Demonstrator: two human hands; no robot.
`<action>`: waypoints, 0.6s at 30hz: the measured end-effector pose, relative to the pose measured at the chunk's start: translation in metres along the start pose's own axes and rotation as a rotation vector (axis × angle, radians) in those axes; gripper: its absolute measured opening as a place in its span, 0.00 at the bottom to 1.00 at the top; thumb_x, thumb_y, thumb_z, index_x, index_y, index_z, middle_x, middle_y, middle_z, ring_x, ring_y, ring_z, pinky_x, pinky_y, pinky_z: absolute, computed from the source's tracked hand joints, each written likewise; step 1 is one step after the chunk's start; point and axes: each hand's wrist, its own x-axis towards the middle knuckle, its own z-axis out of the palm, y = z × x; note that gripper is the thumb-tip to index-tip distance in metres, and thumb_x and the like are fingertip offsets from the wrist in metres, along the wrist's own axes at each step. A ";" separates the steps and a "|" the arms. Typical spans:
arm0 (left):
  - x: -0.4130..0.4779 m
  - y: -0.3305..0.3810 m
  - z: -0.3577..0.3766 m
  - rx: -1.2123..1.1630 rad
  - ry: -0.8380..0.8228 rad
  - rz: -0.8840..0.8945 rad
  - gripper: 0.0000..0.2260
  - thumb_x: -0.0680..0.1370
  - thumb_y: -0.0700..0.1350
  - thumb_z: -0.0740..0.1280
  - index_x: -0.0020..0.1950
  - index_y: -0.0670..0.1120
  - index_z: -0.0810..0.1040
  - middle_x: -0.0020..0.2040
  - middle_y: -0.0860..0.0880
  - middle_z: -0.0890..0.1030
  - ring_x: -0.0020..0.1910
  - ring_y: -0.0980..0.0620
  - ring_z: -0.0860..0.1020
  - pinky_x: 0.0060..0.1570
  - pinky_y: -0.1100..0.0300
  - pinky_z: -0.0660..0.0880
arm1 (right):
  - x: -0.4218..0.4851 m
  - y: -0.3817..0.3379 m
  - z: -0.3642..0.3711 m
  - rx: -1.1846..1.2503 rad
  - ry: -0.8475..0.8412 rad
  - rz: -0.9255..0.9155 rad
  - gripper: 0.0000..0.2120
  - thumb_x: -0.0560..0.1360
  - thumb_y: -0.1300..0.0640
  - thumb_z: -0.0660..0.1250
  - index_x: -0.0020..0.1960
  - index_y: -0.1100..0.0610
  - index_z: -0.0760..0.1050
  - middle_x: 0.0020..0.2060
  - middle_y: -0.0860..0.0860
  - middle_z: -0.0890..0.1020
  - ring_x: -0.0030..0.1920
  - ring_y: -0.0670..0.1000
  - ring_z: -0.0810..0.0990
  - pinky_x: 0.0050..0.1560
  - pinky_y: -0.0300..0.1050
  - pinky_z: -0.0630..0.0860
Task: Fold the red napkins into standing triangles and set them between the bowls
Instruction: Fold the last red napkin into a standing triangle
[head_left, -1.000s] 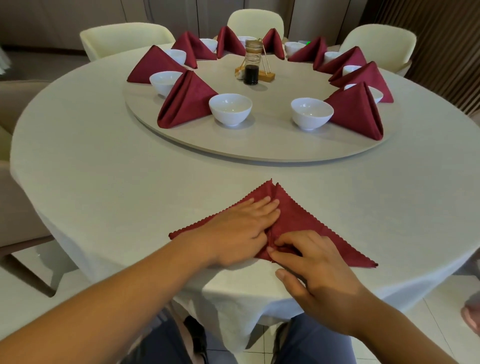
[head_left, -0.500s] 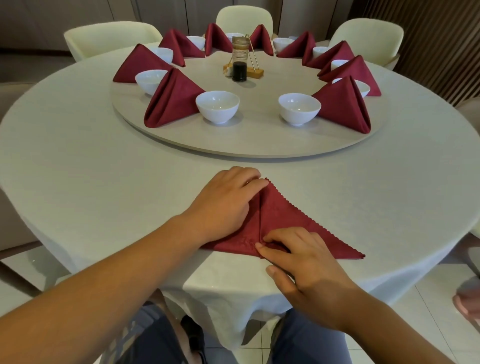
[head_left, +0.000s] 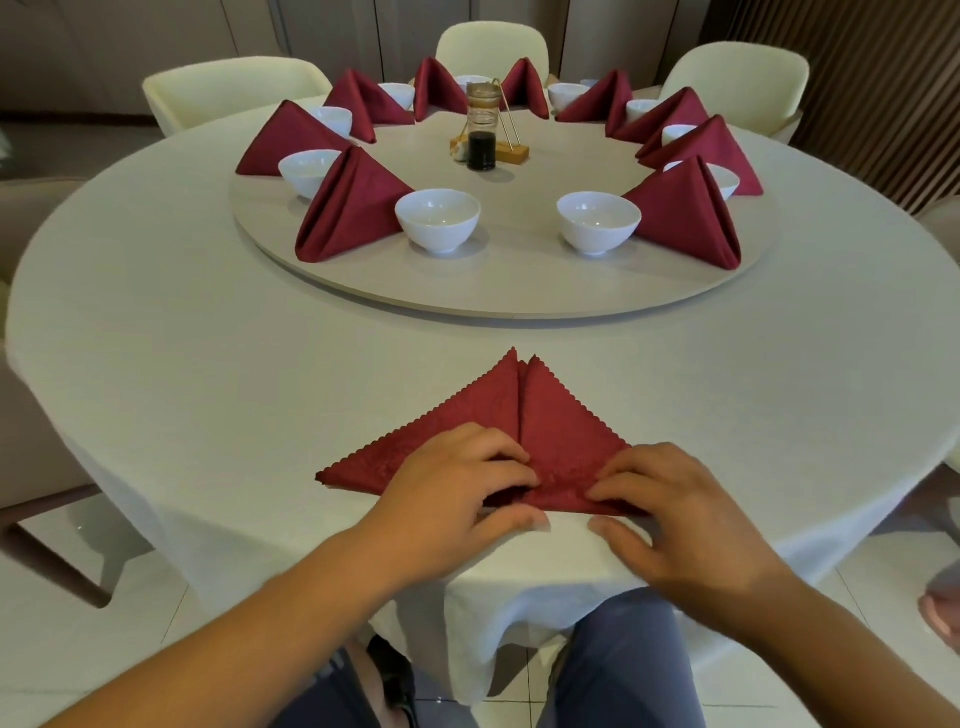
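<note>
Left hand (head_left: 457, 478) has come back from the apex to the near edge; both flaps now meet at a centre seam. Napkin (head_left: 519, 415) lies flat by the bench (head_left: 208, 364) near edge. Left hand and right hand (head_left: 670, 499) each pinch its near fold, thumbs low. Step in hand: final fold. Next, I judge: lift, stand it, carry to the open gap between left bowl (head_left: 438, 221) and right bowl (head_left: 598, 222).

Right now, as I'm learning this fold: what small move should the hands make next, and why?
Probably lift the near edge and fold it under. The napkin lies flat, flaps meeting at a centre seam, and the left hand and right hand pinch that edge. It cannot stand yet, and the gap between the near left bowl and near right bowl holds no napkin.
</note>
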 end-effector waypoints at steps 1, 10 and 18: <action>0.000 0.000 0.001 0.016 0.000 -0.003 0.19 0.77 0.66 0.65 0.58 0.55 0.85 0.58 0.60 0.80 0.57 0.58 0.75 0.54 0.61 0.73 | -0.001 0.005 -0.004 -0.029 0.019 0.008 0.09 0.75 0.45 0.68 0.51 0.46 0.83 0.49 0.40 0.80 0.49 0.43 0.75 0.50 0.42 0.75; 0.000 0.011 -0.002 0.148 0.063 0.010 0.16 0.81 0.62 0.62 0.56 0.54 0.85 0.55 0.59 0.82 0.54 0.56 0.78 0.47 0.59 0.78 | -0.001 0.012 -0.014 -0.237 0.062 -0.053 0.14 0.81 0.50 0.57 0.50 0.52 0.81 0.43 0.47 0.81 0.41 0.51 0.78 0.41 0.50 0.78; -0.001 0.026 0.011 0.151 0.148 0.079 0.14 0.82 0.55 0.63 0.56 0.49 0.84 0.49 0.52 0.86 0.44 0.50 0.84 0.39 0.54 0.81 | 0.007 -0.017 -0.034 -0.353 0.121 -0.202 0.07 0.79 0.54 0.64 0.48 0.54 0.81 0.38 0.50 0.79 0.36 0.54 0.76 0.37 0.51 0.75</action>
